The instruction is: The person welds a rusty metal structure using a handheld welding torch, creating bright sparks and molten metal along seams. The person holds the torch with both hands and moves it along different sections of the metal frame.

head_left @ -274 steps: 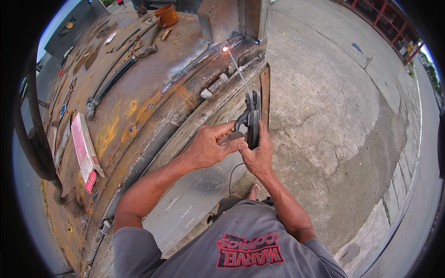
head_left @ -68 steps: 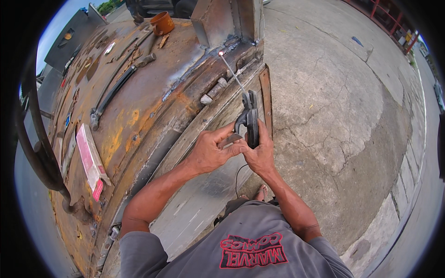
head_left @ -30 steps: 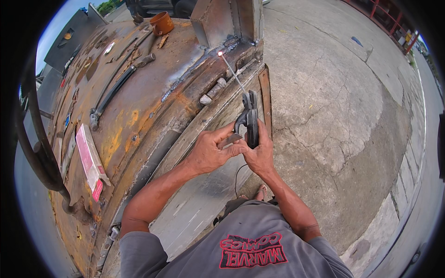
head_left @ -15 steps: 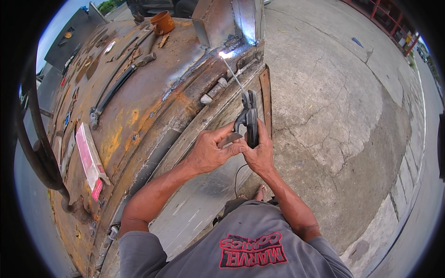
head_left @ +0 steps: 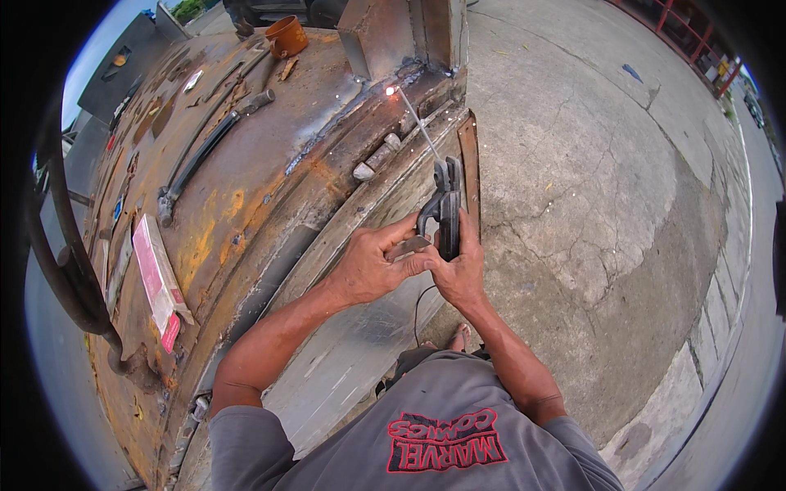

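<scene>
My right hand (head_left: pixel 461 276) is closed around a black welding electrode holder (head_left: pixel 449 204). A thin welding rod (head_left: pixel 420 124) slants up and left from its jaws. The rod's tip is close beside a small red-hot spot (head_left: pixel 390 91) on the rusty steel, near the foot of an upright metal post (head_left: pixel 378 42); I cannot tell whether they touch. My left hand (head_left: pixel 366 266) pinches a dark flat plate (head_left: pixel 408 246) between thumb and fingers, right against the holder and my right hand.
On the rusty steel bed (head_left: pixel 246 176) lie a hammer (head_left: pixel 205 155), a pink and white carton (head_left: pixel 155 266) and an orange-brown cup (head_left: pixel 286 38). A hinge barrel (head_left: pixel 377 159) sits along its edge. Dark bent bars (head_left: pixel 70 245) rise at the left. Cracked concrete (head_left: pixel 589 180) spreads to the right.
The bright blue-white arc has gone out, leaving a red glowing spot. The rod tip has shifted slightly right and away from it, with the holder. Small sparks are scattered about.
</scene>
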The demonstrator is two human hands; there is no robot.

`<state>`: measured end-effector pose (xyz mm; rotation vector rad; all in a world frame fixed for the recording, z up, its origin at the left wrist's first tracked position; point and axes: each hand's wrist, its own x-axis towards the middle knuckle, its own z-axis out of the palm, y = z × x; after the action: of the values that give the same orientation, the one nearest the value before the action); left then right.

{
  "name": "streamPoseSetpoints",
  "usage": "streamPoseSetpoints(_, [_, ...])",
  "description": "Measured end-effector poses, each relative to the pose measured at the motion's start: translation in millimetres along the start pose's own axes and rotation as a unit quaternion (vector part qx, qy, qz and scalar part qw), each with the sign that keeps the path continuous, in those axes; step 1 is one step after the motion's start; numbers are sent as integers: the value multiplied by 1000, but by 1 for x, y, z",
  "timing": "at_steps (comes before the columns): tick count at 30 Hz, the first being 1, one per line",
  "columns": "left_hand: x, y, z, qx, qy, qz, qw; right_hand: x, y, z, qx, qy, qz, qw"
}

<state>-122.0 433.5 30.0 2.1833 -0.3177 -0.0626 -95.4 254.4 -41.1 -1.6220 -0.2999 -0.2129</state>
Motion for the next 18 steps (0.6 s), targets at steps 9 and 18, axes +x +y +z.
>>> streamPoseSetpoints(9, [1, 7, -1, -33, 0, -8, 999, 2, -3, -1, -14, -12, 22, 1000])
streamPoseSetpoints(18, [1, 3, 1, -32, 2, -24, 999, 3, -5, -1, -20, -14, 15, 1000])
